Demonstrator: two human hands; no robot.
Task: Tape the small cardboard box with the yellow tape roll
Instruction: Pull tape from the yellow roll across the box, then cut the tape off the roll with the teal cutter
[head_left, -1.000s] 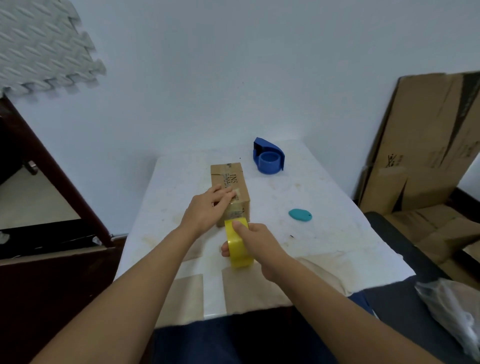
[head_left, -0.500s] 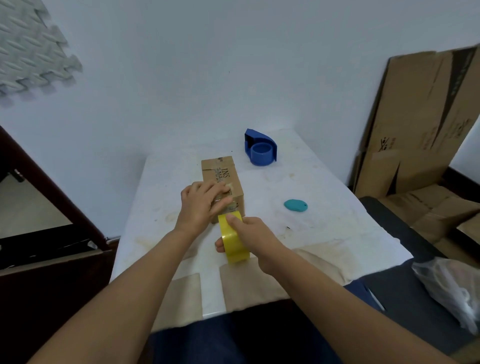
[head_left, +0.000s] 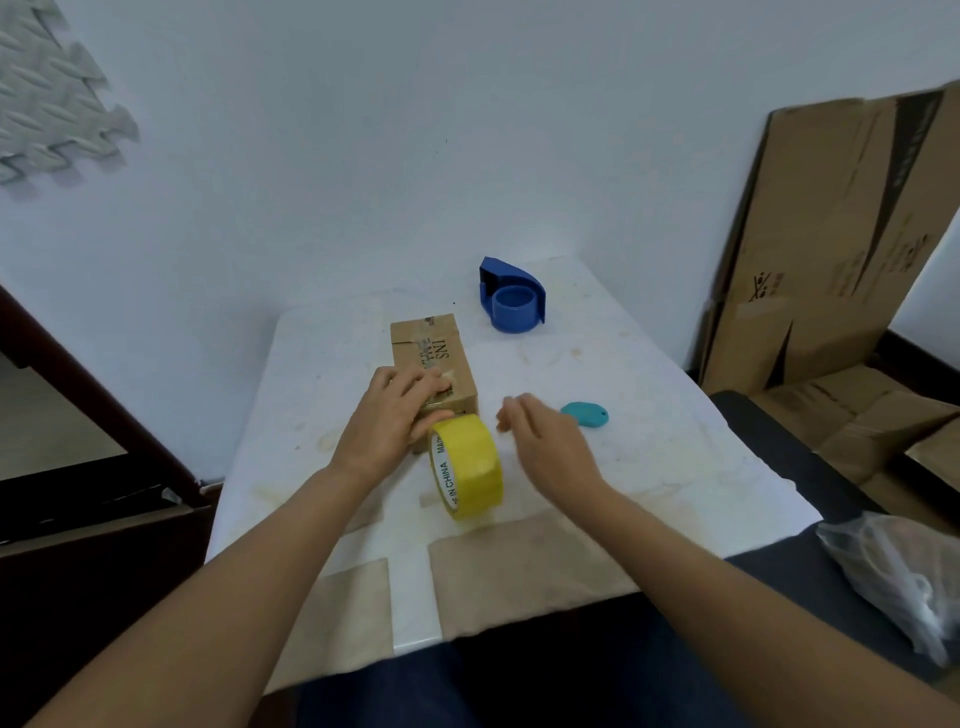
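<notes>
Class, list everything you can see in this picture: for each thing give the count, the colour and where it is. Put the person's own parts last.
Small cardboard box: one, brown, middle of the table.
Yellow tape roll: one, yellow, on edge at the box's near end.
Tape dispenser: one, blue, far side of the table.
Oval object: one, teal, right of the box.
Table: one, white, stained.
Flattened cartons: several, brown, leaning against the wall at right.
Plastic bag: one, clear, lower right.
Foam mat: one, grey, upper left wall.
Left hand: pressing on the box's near end.
Right hand: open, beside the roll.
</notes>
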